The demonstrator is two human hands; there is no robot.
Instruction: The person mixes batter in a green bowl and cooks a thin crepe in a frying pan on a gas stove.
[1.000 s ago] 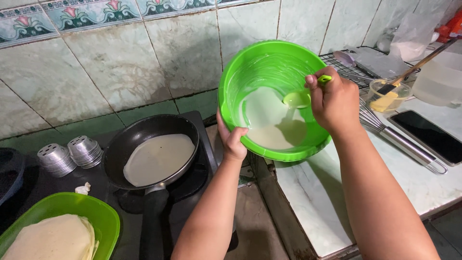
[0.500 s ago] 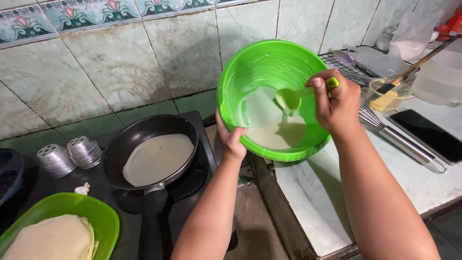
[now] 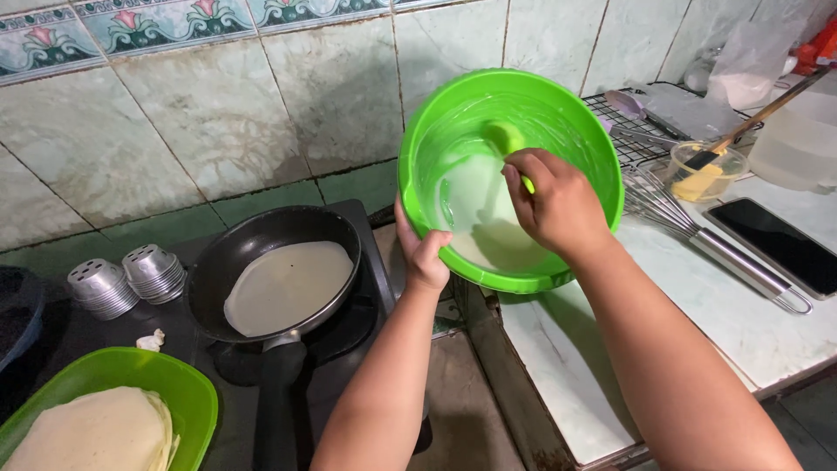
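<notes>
1. Tilting toward the camera at upper centre-right of the frame, the green bowl (image 3: 558,113) is held off the counter, prob. so the pale batter (image 3: 478,205) pools at its low side where the ladle can reach it.
2. Left hand (image 3: 425,255) grips the bowl's lower rim from underneath, thumb hooked over the edge, fingers hidden behind the wall – it carries the bowl's weight.
3. Right hand (image 3: 558,205) is inside the bowl, fingers closed tight round the handle of a green ladle (image 3: 504,137); the ladle's cup shows just above the knuckles, against the far wall.
4. Black pan (image 3: 275,272) sits on the stove (image 3: 366,323) at centre-left, just beside the bowl, w/ one thin round crepe (image 3: 285,286) spread across its base; handle points toward the bottom edge.
5. Green plate (image 3: 166,384) at lower left carries a stack of cooked crepes (image 3: 96,432), near the pan; layers too fine to count.
6. Two metal cups (image 3: 126,279) lie side by side at left.
7. Right side of frame: one whisk (image 3: 697,231) flat on the counter (image 3: 741,323), one phone (image 3: 780,244) face up, one small glass bowl (image 3: 708,170) of yellow fat w/ a brush standing in it, one wire rack (image 3: 632,131) behind.
8. Count: two hands, one bowl, one ladle, one pan, one plate.
</notes>
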